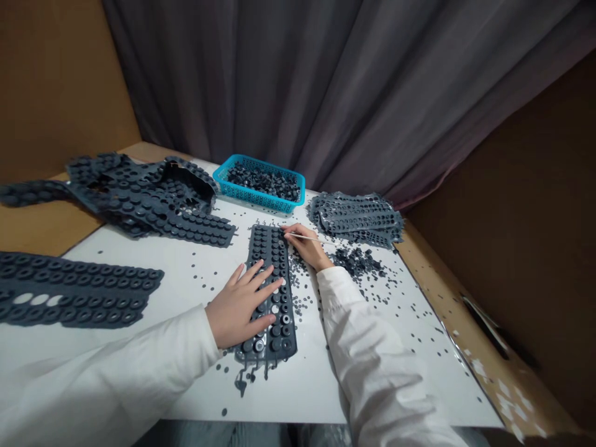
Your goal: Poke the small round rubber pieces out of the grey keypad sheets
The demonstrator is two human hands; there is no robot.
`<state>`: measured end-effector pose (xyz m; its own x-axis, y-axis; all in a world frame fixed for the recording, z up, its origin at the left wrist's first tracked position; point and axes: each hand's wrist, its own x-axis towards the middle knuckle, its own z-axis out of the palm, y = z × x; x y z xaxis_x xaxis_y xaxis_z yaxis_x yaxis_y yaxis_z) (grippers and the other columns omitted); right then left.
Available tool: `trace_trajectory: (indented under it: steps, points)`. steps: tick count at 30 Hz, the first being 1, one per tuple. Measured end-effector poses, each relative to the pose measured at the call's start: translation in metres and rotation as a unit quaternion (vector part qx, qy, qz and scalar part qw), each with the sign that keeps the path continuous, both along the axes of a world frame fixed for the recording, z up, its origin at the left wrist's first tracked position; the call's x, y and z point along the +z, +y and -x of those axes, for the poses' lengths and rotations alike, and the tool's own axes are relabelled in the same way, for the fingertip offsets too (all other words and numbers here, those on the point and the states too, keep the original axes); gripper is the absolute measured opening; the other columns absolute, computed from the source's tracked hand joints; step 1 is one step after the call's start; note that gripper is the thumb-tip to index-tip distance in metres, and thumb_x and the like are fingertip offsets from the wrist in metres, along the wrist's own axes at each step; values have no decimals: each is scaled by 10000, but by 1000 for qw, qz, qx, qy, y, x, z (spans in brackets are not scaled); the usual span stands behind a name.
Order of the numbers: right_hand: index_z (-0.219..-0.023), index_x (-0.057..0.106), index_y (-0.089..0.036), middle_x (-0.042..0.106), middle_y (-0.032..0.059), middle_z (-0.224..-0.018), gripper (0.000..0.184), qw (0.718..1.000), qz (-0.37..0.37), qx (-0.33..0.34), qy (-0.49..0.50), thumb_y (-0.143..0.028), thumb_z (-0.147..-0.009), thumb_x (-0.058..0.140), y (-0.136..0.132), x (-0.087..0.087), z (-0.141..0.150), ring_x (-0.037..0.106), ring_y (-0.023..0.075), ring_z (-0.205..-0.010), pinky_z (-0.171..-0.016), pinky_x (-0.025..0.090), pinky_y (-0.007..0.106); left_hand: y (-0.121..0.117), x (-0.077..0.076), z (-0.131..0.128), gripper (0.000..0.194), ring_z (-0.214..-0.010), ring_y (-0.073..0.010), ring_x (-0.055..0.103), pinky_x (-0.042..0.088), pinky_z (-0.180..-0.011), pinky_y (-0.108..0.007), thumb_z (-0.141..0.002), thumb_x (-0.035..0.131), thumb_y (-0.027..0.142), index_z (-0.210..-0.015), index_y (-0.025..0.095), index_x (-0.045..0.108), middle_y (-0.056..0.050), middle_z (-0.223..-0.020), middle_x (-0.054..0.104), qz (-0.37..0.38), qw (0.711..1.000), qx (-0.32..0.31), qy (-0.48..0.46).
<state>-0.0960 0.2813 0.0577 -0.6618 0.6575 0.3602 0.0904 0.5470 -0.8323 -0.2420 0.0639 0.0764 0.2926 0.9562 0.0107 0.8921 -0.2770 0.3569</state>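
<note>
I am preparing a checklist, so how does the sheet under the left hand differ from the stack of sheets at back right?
The sheet under the left hand is single; the stack has several piled sheets. The sheet carries rows of raised round pieces, with few gaps, while the stack's top shows many holes. The sheet runs away from the person; the stack lies more crosswise. Both are dark grey.

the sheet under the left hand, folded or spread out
Spread out: the sheet lies flat on the white surface, rows of round studs facing up, and no fold shows around the left hand.
</note>
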Motion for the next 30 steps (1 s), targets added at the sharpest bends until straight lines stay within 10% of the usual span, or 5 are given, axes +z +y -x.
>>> trace_trajectory:
  steps: [20,30]
  points:
    - [-904,606,-209,706,65,-1043,185,995,-73,-13,-68,-382,-863,555,2,2,0,661,211,-984,-862,494,335,-1,0,-2,606,-1430,-328,135,170,-1119,-590,-911,388,557,-1455,309,289,-52,-1547,232,-20,1000,5,-1]
    - [-974,614,-223,708,55,-895,169,969,-161,-141,-120,-304,-882,497,13,11,-2,646,232,-843,-783,464,313,-1,-1,0,607,-1433,-332,111,158,-1119,-599,-919,365,561,-1464,314,260,-51,-1554,213,-12,1000,0,-3]
